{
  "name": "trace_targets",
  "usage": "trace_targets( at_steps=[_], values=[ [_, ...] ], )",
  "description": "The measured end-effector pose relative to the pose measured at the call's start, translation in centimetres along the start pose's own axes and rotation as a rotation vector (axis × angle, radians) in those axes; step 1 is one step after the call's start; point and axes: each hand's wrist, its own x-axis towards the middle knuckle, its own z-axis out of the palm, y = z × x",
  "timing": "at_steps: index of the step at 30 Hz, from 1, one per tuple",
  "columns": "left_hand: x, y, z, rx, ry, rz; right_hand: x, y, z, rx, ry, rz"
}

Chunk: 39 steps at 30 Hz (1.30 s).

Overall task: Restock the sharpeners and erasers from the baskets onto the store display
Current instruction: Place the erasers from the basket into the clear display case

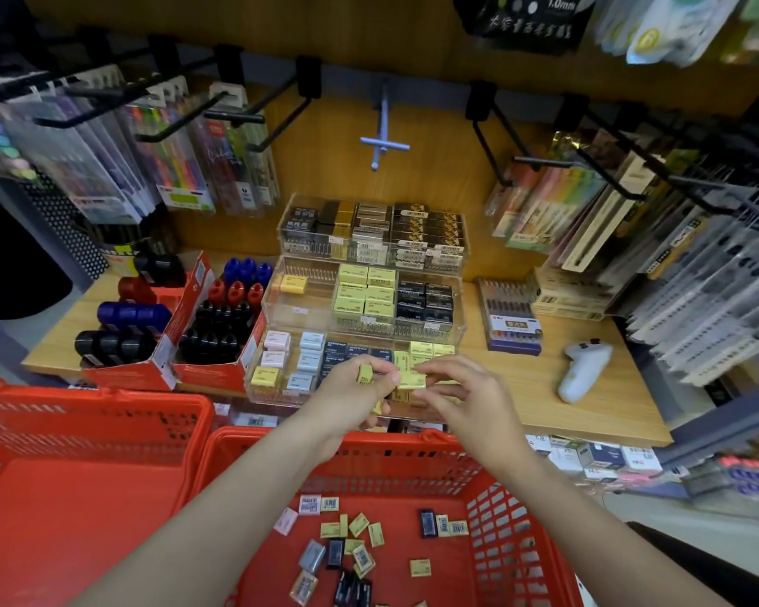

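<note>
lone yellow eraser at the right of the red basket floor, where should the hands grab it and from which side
Pinch the lone yellow eraser by its two short edges, coming straight down from above. It lies flat on the red basket floor with open floor all round, so only its thin sides offer a hold, and the basket walls make a sideways approach awkward.

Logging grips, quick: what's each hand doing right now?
Left hand: grips small yellow erasers.
Right hand: pinches a yellow eraser over the front tray.
</note>
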Motion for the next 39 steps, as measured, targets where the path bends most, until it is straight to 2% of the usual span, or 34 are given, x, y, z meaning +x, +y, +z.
trace_targets(
  at_steps=[3,7,13,16,18,21,23,25,26,28,31,35,37,39],
  values=[
    [-0.2,0.7,0.1,-0.198,0.006,-0.137,0.2,1.1,-0.5,-0.161,0.100,0.101],
    [-0.4,1.1,-0.7,-0.453,-0.023,-0.277,0.6,2.1,0.1,-0.256,0.094,0.147],
    [-0.6,1.2,-0.9,-0.525,-0.067,-0.307,1.2,3.0,1.9,-0.300,0.084,0.151],
    [-0.5,0.9,-1.0,-0.449,-0.113,-0.300,1.2,3.3,2.3,-0.323,0.087,0.161],
    [-0.6,0.6,-0.9,-0.385,-0.147,-0.228,1.2,3.1,2.3,-0.329,0.084,0.175],
    [-0.9,0.3,-0.7,-0.025,-0.150,-0.003,0.9,2.1,1.8,-0.279,0.110,0.190],
    [-1.0,0.1,-0.7,0.243,-0.115,0.171,0.2,0.5,1.2,-0.021,0.109,0.271],
    [-1.0,0.1,-0.6,0.436,-0.093,0.320,-0.4,-1.8,1.0,0.372,0.007,0.413],
    [-1.0,0.1,-0.6,0.513,-0.080,0.376,-0.7,-2.5,1.0,0.491,-0.032,0.460],
    [-1.0,0.1,-0.3,0.619,-0.062,0.446,-1.0,-3.2,1.0,0.573,-0.037,0.502],
    [-1.1,0.0,0.2,0.740,-0.069,0.502,-1.1,-3.5,0.7,0.569,-0.007,0.516],
    [-0.9,-0.5,0.6,0.754,-0.094,0.443,-1.2,-3.5,0.1,0.600,-0.055,0.548],
    [-0.8,-0.6,0.6,0.534,-0.104,0.269,-0.8,-2.5,-0.6,0.596,0.006,0.587],
    [-1.0,-0.6,0.6,0.219,-0.137,0.058,-0.5,-0.2,-1.6,0.460,0.155,0.636]
  ],
)
